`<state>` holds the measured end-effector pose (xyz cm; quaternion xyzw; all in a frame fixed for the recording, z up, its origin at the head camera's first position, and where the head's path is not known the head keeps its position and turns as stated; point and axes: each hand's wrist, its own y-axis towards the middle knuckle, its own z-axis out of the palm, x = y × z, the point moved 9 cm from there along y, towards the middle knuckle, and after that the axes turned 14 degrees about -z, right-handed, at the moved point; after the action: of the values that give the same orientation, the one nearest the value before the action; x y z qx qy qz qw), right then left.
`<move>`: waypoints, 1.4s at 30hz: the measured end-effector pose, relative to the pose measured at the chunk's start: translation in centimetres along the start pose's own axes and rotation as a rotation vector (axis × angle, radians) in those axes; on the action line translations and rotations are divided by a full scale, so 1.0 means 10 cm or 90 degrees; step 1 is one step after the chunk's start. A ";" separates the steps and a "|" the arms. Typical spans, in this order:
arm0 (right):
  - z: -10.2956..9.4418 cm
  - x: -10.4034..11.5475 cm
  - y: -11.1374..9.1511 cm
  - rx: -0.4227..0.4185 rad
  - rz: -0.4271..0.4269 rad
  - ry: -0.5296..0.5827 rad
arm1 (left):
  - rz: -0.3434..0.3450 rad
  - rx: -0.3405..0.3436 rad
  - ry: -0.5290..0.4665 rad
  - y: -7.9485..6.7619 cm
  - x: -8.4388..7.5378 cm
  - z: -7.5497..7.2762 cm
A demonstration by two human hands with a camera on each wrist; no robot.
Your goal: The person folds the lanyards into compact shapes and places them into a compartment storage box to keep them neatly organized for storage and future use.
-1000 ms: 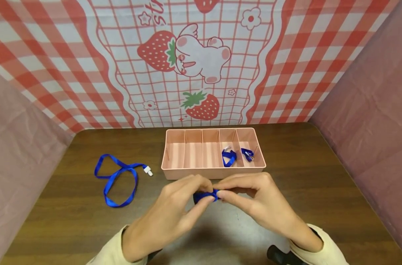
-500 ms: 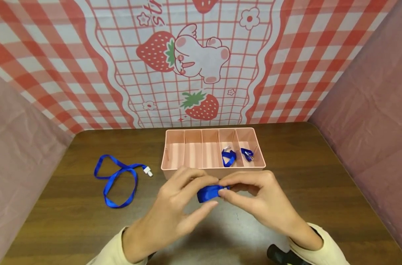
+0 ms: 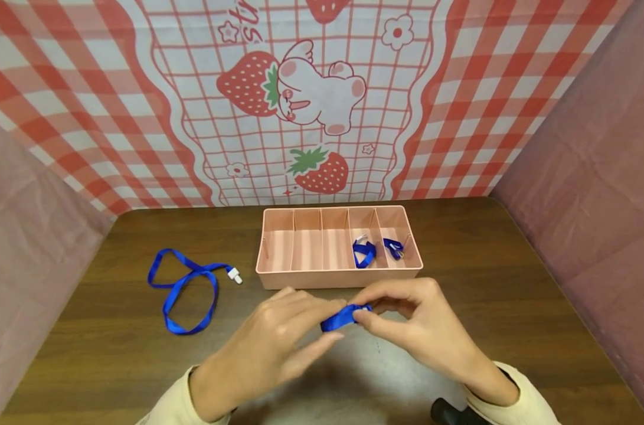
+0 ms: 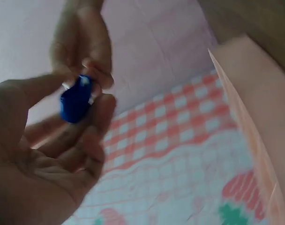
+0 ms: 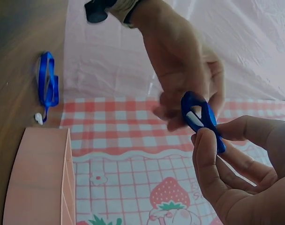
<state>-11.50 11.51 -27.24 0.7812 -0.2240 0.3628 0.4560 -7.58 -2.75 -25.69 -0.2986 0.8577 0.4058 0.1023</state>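
Note:
My right hand [image 3: 417, 324] pinches a folded blue lanyard [image 3: 340, 319] between thumb and fingers, in front of the box. In the right wrist view the lanyard [image 5: 198, 115] is a small flattened coil with a white part inside its loop. My left hand [image 3: 279, 336] is at the coil's left end, its fingers extended along the top and the thumb apart below. The left wrist view shows the coil [image 4: 76, 104] between that hand's thumb and fingers. Another blue lanyard [image 3: 215, 295] lies loosely looped on the table at left, with a white clip [image 3: 234, 275] on its end.
A pink box [image 3: 337, 280] with several compartments stands behind the hands. Its two rightmost compartments each hold a folded blue lanyard [image 3: 365, 255]. A strawberry-print cloth [image 3: 322, 77] hangs behind the wooden table [image 3: 460, 248]. A black object [image 3: 451, 413] is by the right sleeve.
My left thumb has come off the coil and the left fingers have spread along it. The right hand keeps its pinch, and the coil has shifted slightly right. The loose lanyard stays put.

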 end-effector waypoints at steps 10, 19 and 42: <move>0.08 0.04 -0.06 0.001 -0.040 -0.022 | -0.147 0.047 -0.180 -0.07 0.21 -0.01; 0.22 0.00 -0.09 0.020 -0.143 -0.010 | -0.162 0.068 -0.174 -0.22 0.33 0.00; 0.07 -1.03 0.97 0.034 -0.126 -0.406 | -0.313 0.100 0.284 -1.04 2.27 -0.31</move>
<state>-24.39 6.40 -30.14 0.8852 -0.2688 0.0595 0.3751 -19.34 -19.93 -39.79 -0.5692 0.7899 0.2264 0.0300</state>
